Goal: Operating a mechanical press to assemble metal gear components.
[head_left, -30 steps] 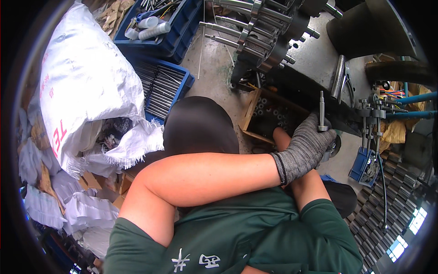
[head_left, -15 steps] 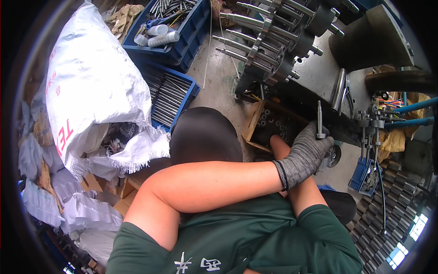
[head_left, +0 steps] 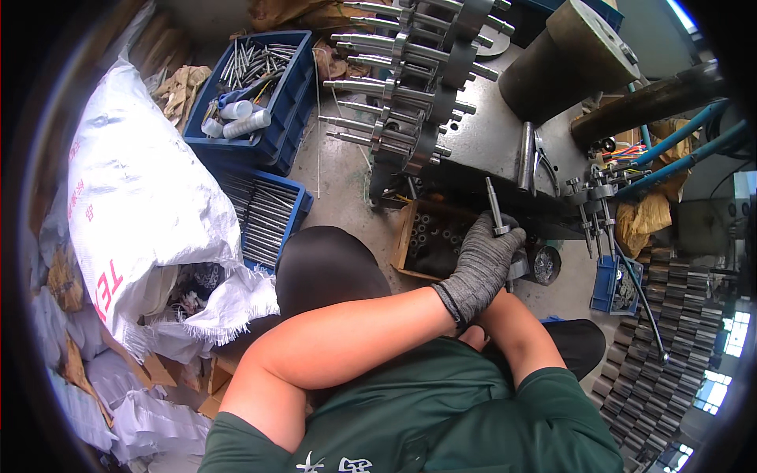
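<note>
My left hand, in a grey knit glove, is closed around a stepped metal shaft. The shaft's thin end points up and a flat collar sits at the glove. My right forearm comes up beneath the left wrist. The right hand is hidden behind the glove, so its fingers do not show. Another shiny metal piece shows at the glove's right side; which hand holds it, I cannot tell. Just beyond the hands, a wooden box holds several small metal rings or nuts.
A metal bench stands ahead, bearing a fixture loaded with several shafts. Blue crates of rods stand ahead left, beside a large white woven sack. At the right are a round tin, a small blue bin and stacked metal cylinders.
The view has shifted. My right hand, reaching down by the wooden box before, has drawn back behind the left glove. A second metal piece now shows there; the left hand keeps its shaft.
</note>
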The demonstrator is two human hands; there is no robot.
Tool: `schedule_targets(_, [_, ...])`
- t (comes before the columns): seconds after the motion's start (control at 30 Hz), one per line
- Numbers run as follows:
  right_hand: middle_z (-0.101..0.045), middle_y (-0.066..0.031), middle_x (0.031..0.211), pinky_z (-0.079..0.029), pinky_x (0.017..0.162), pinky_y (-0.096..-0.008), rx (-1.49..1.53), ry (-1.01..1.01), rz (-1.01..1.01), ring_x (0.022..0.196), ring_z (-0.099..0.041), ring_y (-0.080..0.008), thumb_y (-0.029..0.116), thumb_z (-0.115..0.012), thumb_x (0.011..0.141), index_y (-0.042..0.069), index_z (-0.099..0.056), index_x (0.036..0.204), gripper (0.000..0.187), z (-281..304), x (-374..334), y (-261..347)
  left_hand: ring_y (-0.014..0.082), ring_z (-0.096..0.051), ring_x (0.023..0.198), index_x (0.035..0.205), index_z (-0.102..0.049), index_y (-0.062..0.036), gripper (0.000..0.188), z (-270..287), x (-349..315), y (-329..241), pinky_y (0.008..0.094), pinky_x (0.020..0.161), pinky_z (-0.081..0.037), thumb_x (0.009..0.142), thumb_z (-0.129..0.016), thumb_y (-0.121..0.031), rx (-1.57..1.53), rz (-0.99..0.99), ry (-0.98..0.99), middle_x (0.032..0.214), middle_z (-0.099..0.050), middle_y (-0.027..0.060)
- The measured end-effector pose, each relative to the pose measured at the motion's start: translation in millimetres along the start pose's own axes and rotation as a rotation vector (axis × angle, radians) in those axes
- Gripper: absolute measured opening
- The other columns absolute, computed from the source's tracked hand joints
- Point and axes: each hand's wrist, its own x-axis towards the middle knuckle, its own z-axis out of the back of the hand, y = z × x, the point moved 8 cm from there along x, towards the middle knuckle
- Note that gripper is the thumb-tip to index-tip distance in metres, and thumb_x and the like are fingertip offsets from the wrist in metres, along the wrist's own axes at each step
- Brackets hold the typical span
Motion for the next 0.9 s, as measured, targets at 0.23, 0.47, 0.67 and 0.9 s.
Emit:
schedule_targets(0.23, [-0.072, -0.0147, 0.112, -0.055, 0.093, -0.0395, 0.017, -0.119, -0.002, 0.101, -0.069, -0.0285, 0.03, -0.07, 0.088, 0.011, -0.07, 0.115, 0.033, 65, -19, -29, 0.0195, -0.068, 0.083, 0.114, -0.058, -0.0034, 0.023, 5, -3, 0, 0.0344, 0.074, -0.059, 0.093, -0.066, -0.009, -0.045, -0.008, 0.017, 0.093, -0.067, 0.0103])
schedule_targets(0.47, [-0.071, -0.0132, 0.094, -0.055, 0.084, -0.0372, -0.371, 0.097, -0.129, 0.089, -0.069, -0.0246, 0.016, -0.074, 0.081, 0.003, -0.071, 0.105, 0.027, 175, -27, 88, 0.0186, -0.065, 0.074, 0.11, -0.06, -0.0057, 0.024, 12, -7, -11, 0.0339, 0.064, -0.057, 0.088, -0.069, -0.01, -0.032, -0.025, -0.106, 0.088, -0.065, 0.0075])
schedule_targets(0.67, [-0.067, -0.0132, 0.091, -0.052, 0.081, -0.034, -0.271, -0.35, -0.036, 0.087, -0.064, -0.0175, 0.012, -0.072, 0.083, 0.001, -0.067, 0.097, 0.019, 261, 27, 116, 0.0189, -0.064, 0.073, 0.106, -0.06, -0.0058, 0.021, 13, 13, -2, 0.0349, 0.062, -0.056, 0.086, -0.068, -0.008, -0.023, -0.039, -0.126, 0.087, -0.064, 0.0073])
schedule_targets(0.9, [-0.067, -0.0218, 0.095, -0.053, 0.085, -0.043, -0.642, -0.585, 0.011, 0.091, -0.066, -0.0379, 0.022, -0.067, 0.089, 0.0, -0.067, 0.091, 0.023, 278, 90, 100, 0.0193, -0.064, 0.073, 0.107, -0.06, -0.0056, 0.024, 13, 24, 1, 0.036, 0.058, -0.058, 0.085, -0.07, -0.008, -0.004, -0.077, -0.13, 0.086, -0.062, 0.0073])
